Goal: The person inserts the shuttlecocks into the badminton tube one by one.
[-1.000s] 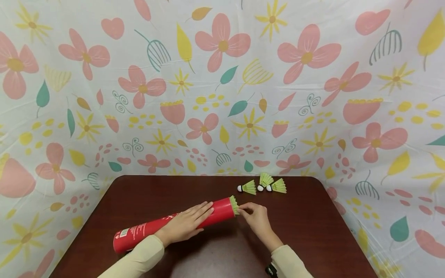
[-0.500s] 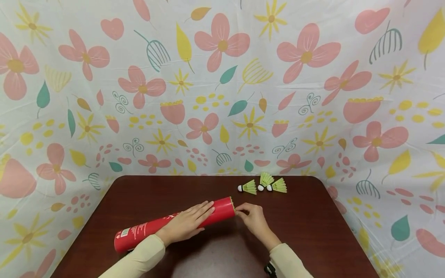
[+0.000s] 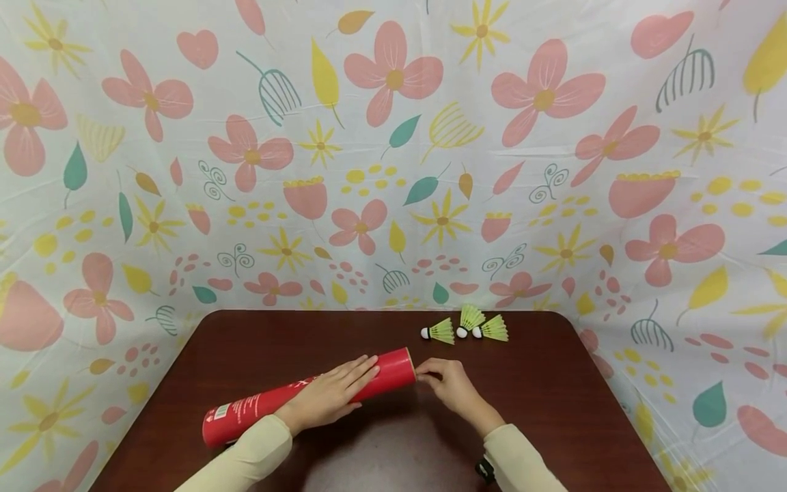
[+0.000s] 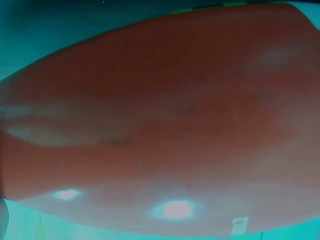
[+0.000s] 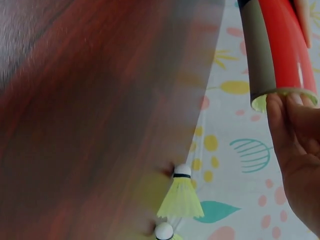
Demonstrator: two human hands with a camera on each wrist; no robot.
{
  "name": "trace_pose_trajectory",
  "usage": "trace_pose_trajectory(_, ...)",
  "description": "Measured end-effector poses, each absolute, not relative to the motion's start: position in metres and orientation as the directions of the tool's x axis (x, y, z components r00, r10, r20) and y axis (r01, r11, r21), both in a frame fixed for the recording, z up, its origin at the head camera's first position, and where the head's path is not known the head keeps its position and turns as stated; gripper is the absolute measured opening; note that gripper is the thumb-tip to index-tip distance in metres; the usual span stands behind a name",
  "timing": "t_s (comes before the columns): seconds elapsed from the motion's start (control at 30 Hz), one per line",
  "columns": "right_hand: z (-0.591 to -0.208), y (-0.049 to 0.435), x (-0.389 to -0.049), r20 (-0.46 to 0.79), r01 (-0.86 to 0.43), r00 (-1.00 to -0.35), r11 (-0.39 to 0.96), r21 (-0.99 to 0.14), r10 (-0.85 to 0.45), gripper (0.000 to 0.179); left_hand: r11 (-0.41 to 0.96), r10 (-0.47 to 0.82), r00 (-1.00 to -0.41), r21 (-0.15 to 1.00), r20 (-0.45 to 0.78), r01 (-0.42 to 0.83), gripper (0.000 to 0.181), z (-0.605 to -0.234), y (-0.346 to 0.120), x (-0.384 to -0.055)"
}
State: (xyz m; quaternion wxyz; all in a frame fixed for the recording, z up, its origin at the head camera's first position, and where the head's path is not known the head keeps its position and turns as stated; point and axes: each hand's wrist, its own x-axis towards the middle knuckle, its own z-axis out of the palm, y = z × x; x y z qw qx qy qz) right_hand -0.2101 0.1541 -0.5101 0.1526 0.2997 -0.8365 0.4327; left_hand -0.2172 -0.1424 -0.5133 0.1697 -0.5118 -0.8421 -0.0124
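Observation:
A red shuttlecock tube (image 3: 393,369) lies slanted over the table, its open end to the right. My left hand (image 3: 332,396) holds it from above, fingers laid across its upper side and thumb along the lower side. In the left wrist view the tube's red wall (image 4: 160,120) fills most of the picture. At the tube's mouth, my right hand (image 3: 451,386) has thumb and fingers pinched together on a shuttlecock inside; the fingertips are partly hidden. The right wrist view shows the yellow-green shuttlecock skirt (image 5: 259,103) just within the rim, beside the right hand (image 5: 300,150).
Three yellow-green shuttlecocks with white heads lie near the far edge of the dark brown table (image 3: 295,335): one on the left (image 3: 441,331), one behind (image 3: 471,317), one on the right (image 3: 494,329). A flower-patterned cloth (image 3: 393,171) hangs behind the table and along both sides.
The shuttlecock skirt that stuck out of the tube's end has gone inside. My right hand moved slightly left with it, up to the rim. The left hand and tube hardly moved.

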Motion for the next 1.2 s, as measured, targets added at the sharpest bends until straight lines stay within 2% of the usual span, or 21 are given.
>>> trace_pose_trajectory(0.1, -0.508, 0.159, -0.213, 0.505, -0.647, -0.761, 0.421, -0.636, -0.406, 0.018, 0.474, 0.859, -0.414, -0.163, 0.301, 0.865, 0.094, -0.513, -0.143, -0.218)
trace_pose_trajectory(0.27, -0.504, 0.17, -0.222, 0.47, -0.617, -0.786, 0.461, -0.638, -0.402, 0.019, 0.479, 0.859, -0.423, -0.164, 0.288, 0.862, 0.096, -0.514, -0.144, -0.219)
trace_pose_trajectory(0.43, -0.498, 0.184, -0.237, 0.45, -0.531, -0.844, 0.564, -0.632, -0.291, 0.018, 0.479, 0.858, -0.426, -0.148, 0.286, 0.865, 0.095, -0.515, -0.145, -0.218)
trace_pose_trajectory(0.57, -0.497, 0.197, -0.251, 0.373, -0.405, -0.91, 0.594, -0.696, -0.183, 0.021, 0.483, 0.857, -0.429, -0.156, 0.285, 0.862, 0.095, -0.516, -0.146, -0.218)
trace_pose_trajectory(0.7, -0.504, 0.209, -0.264, 0.293, -0.297, -0.951, 0.571, -0.766, -0.102, 0.026, 0.483, 0.858, -0.427, -0.163, 0.286, 0.86, 0.094, -0.516, -0.147, -0.218)
trace_pose_trajectory(0.97, -0.535, 0.212, -0.28, 0.212, -0.151, -0.976, 0.524, -0.838, 0.057, 0.041, 0.487, 0.854, -0.431, -0.159, 0.29, 0.859, 0.094, -0.516, -0.148, -0.218)
trace_pose_trajectory(1.2, -0.553, 0.207, -0.287, 0.038, -0.003, -0.997, 0.432, -0.902, 0.07, 0.052, 0.474, 0.857, -0.411, -0.161, 0.312, 0.866, 0.094, -0.519, -0.148, -0.217)
